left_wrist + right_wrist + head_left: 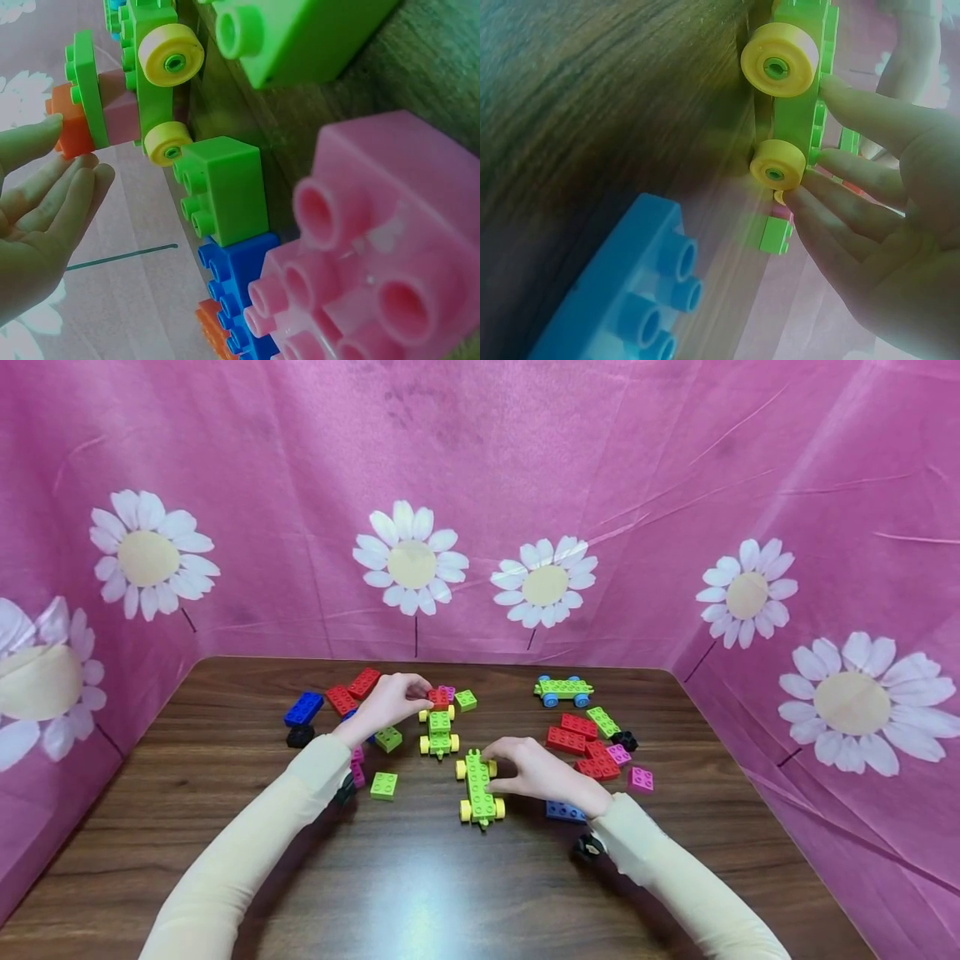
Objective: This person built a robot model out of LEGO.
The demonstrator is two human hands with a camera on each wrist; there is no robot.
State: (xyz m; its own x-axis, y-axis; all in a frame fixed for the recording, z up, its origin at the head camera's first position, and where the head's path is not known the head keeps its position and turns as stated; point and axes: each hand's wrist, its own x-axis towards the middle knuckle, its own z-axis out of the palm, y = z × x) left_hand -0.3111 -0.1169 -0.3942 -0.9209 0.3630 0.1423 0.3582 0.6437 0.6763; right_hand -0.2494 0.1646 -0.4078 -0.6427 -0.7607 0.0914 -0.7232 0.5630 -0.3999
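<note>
My left hand (396, 697) is at the far end of a green wheeled base (440, 743) with yellow wheels. Its thumb and fingertips pinch a red brick (71, 120), which sits on top of a green brick (88, 94) and a pink brick (118, 109) stacked on that base. Nearer to me, my right hand (536, 768) holds the side of a second green base (480, 787), also on yellow wheels. In the right wrist view its thumb and fingers meet the studded edge, close above the wheels (778, 60). No bricks stand on this base.
Left of the cars lie red bricks (341, 700), a blue brick (303, 708) and green bricks (384, 786). Red bricks (566, 740), pink bricks (641, 779) and a blue brick (566, 812) lie right. A blue-wheeled green base (564, 689) stands at the back. A flowered pink cloth surrounds the table (337, 893).
</note>
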